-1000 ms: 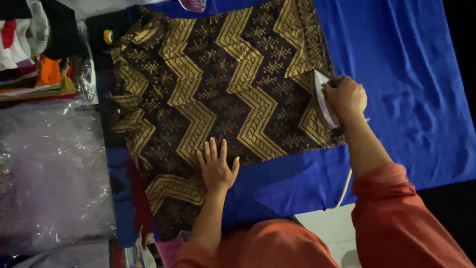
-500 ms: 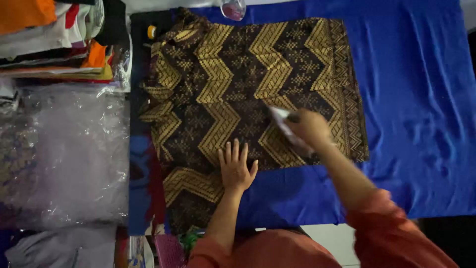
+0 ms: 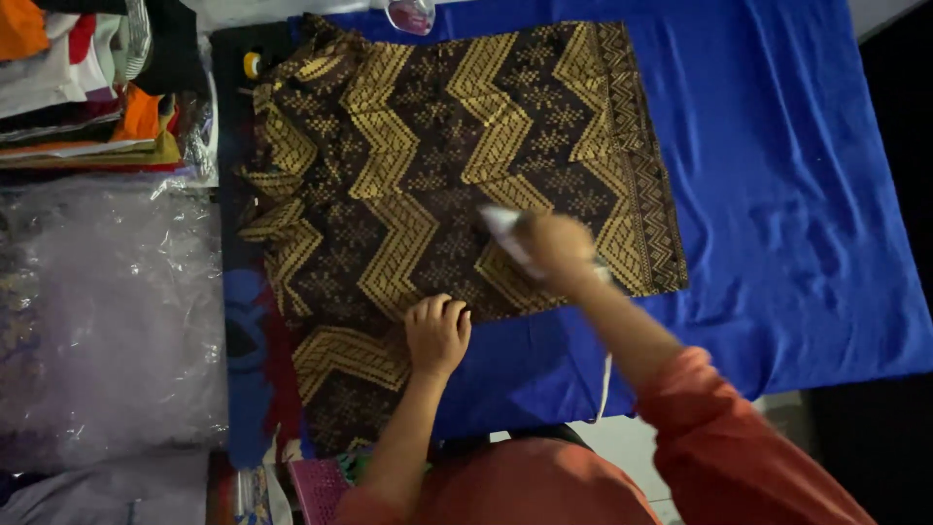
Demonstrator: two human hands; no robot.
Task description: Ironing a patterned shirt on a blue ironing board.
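A dark brown cloth with gold zigzag patterns (image 3: 408, 146) lies spread on a blue sheet (image 3: 797, 194). My right hand (image 3: 556, 248) grips a white iron (image 3: 503, 226) that rests on the cloth's lower middle, its tip pointing left; both are motion-blurred. A white cord (image 3: 604, 389) hangs below my right forearm. My left hand (image 3: 437, 332) presses on the cloth's near edge with its fingers curled, just left of the iron.
Clear plastic bags (image 3: 107, 321) lie at the left. Folded clothes in orange, white and black (image 3: 87, 78) are stacked at the top left. A clear glass object (image 3: 410, 14) sits at the cloth's far edge. A small yellow round thing (image 3: 252, 64) lies near the cloth's top-left corner.
My right hand has slid the iron leftward from the cloth's right edge to its lower middle. My left hand's fingers went from spread flat to curled.
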